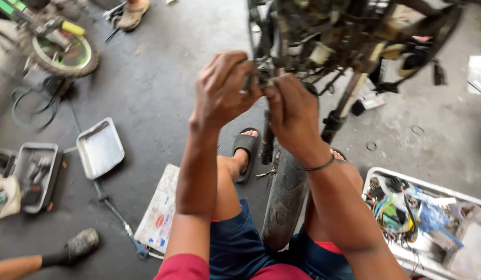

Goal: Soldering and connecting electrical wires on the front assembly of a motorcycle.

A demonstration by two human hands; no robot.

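Both hands work on a small metal part (261, 78) under the stripped motorcycle front (328, 36), above the front tyre (287, 192). The left hand (222, 88) and right hand (292, 111) pinch it; it seems not yet free, but blur hides details.

Single head view, worn high, aimed steeply down past own knees at concrete floor (162, 88). Close range on front tyre (287, 192) at 6 o'clock (hands fill centre); no second view shares scene.
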